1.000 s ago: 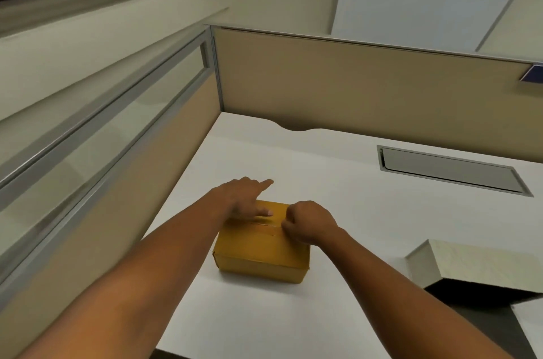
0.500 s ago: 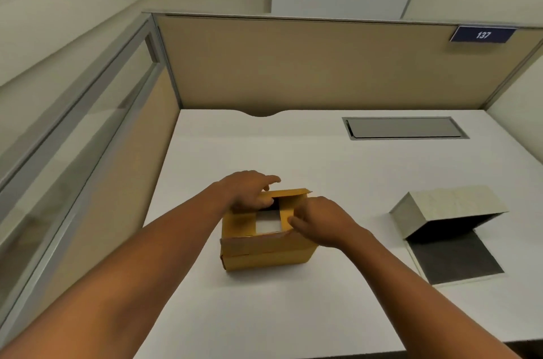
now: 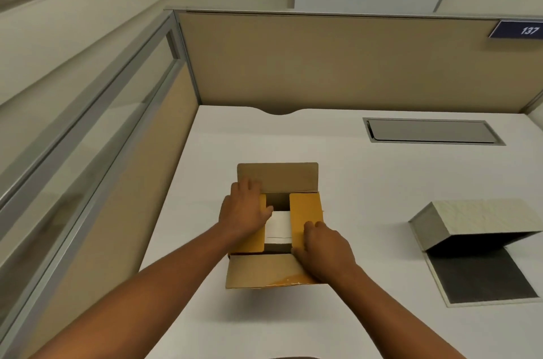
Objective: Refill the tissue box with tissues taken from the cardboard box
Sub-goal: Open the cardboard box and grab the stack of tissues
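White desk (image 3: 382, 197), cardboard box (image 3: 277, 179) flaps outward, tissues (image 3: 279, 225) between flat, unclenched fingers (image 3: 311, 226).

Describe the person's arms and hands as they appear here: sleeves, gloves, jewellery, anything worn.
Both forearms are bare right down to the bottom edge of the picture, so no sleeve shows. The left hand and right hand wear no gloves. No watch, bracelet or ring is visible on either wrist or on the fingers that show. No markings, bandages or straps can be seen on the arms.

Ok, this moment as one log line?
step: opening box | left hand: on left flap | right hand: on right flap | tissues: visible | tissue box: open
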